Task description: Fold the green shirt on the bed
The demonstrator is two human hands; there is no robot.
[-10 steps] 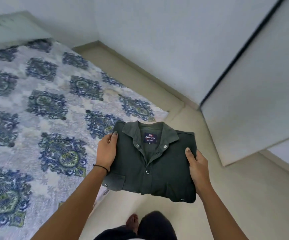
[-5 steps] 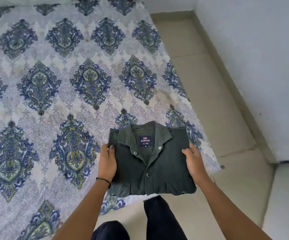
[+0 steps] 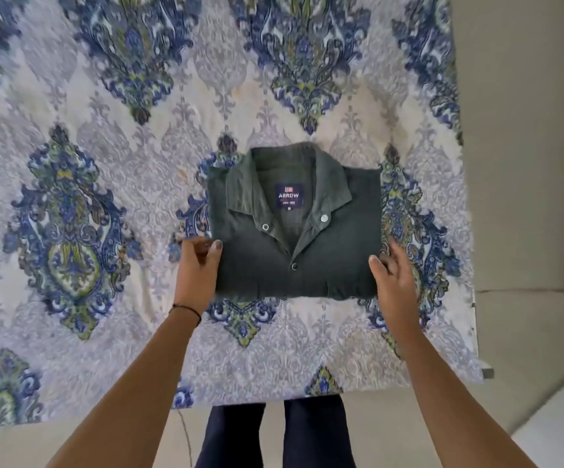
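The green shirt (image 3: 294,244) lies folded into a neat rectangle on the bed (image 3: 105,197), collar up and label showing. My left hand (image 3: 198,271) rests at the shirt's left edge, thumb on top of the cloth and fingers at its side. My right hand (image 3: 394,282) is at the lower right corner, fingers spread, touching or just beside the edge. Whether either hand still grips the cloth is unclear.
The bed carries a white sheet with blue and green medallions. Its right edge (image 3: 470,265) borders a beige floor (image 3: 527,197). The near edge of the bed runs just in front of my dark trouser legs (image 3: 274,434).
The folded shirt was held up in the air over the floor, then brought over the bed. Now it lies flat on the sheet and my right hand's fingers have spread.
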